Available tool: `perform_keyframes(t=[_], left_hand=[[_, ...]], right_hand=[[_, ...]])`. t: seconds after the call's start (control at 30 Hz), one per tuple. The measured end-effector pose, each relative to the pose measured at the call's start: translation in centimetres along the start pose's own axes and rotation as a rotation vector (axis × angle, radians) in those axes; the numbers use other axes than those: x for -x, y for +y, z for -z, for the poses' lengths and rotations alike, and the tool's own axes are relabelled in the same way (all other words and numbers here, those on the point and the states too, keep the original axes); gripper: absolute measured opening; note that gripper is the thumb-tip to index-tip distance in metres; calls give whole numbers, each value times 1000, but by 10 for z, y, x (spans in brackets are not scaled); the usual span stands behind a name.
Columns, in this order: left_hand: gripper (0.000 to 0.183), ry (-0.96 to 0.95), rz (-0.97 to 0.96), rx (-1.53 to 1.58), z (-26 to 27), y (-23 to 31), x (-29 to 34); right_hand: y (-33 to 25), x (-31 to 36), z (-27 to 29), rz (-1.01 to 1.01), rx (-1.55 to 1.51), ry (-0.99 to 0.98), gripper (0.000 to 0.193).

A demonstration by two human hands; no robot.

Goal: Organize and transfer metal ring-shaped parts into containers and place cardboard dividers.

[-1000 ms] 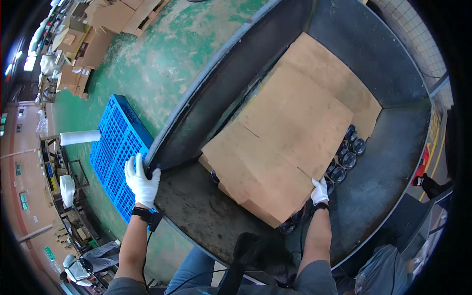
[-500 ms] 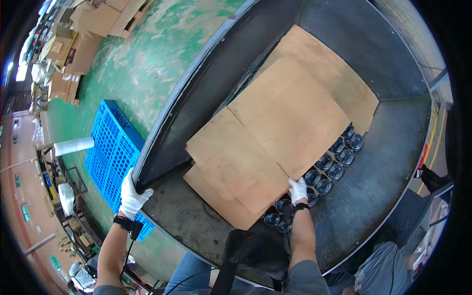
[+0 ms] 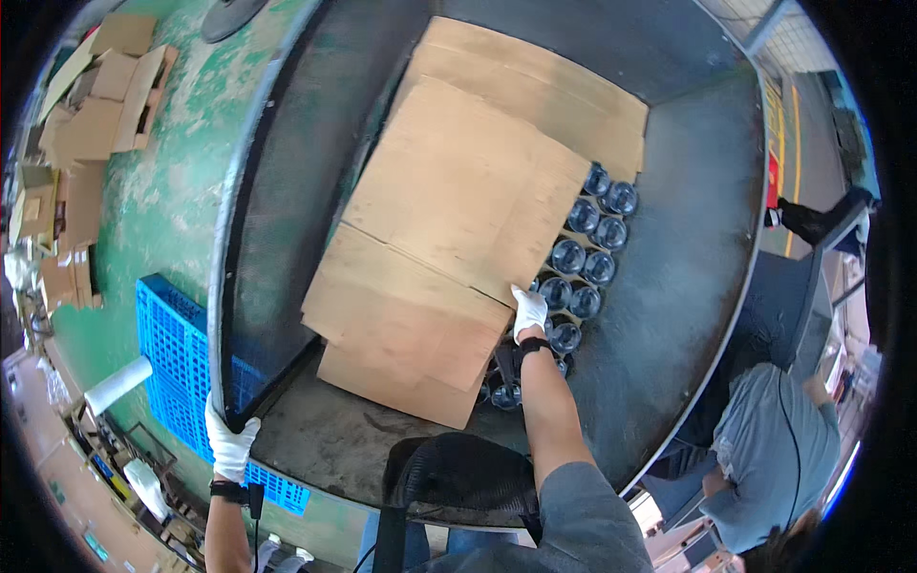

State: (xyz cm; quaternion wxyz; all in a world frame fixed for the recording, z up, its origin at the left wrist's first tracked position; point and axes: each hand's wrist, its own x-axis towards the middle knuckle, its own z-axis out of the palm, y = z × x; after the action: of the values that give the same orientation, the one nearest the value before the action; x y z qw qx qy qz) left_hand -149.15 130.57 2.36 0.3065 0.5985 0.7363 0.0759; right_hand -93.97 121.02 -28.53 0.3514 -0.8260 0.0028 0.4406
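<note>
Cardboard has slid leftward, baring more glass jars than a second ago, its edge pinched in my right hand, my left hand gripping the bin.

Big brown sheet of cardboard, lying flat but turned a bit, with a fold line across and some dirty spots. Set inside a deep, dark gray metal bin. More brown cardboard poking out past the far end, another brown piece at the near end. Round, see-through jars packed close along the right side, some partly covered.
</note>
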Motion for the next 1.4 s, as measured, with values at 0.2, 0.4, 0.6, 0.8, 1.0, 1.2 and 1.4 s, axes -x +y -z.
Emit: perform_keyframes(t=[0.2, 0.4, 0.6, 0.8, 1.0, 1.2, 1.4], left_hand=[[90, -6, -30, 37, -2, -10, -5], [90, -10, 42, 146, 5, -20, -4], [88, -46, 16, 137, -3, 4, -5], [87, -79, 5, 92, 4, 6, -3], [87, -33, -63, -74, -5, 14, -6], [52, -150, -21, -173, 17, 11, -24], [45, -133, -165, -8, 17, 3, -28]], right_hand=[[-52, 25, 17, 39, -382, -144, 42], [-51, 56, 110, 113, -353, -77, 43], [30, 60, 184, 40, 829, 443, 53], [-39, 87, 47, 778, 1283, -53, 54], [-39, 95, -88, 1536, 1448, -655, 38], [-27, 144, -148, 1281, 1696, -1074, 28], [-38, 154, -193, 1129, 1678, -996, 26]])
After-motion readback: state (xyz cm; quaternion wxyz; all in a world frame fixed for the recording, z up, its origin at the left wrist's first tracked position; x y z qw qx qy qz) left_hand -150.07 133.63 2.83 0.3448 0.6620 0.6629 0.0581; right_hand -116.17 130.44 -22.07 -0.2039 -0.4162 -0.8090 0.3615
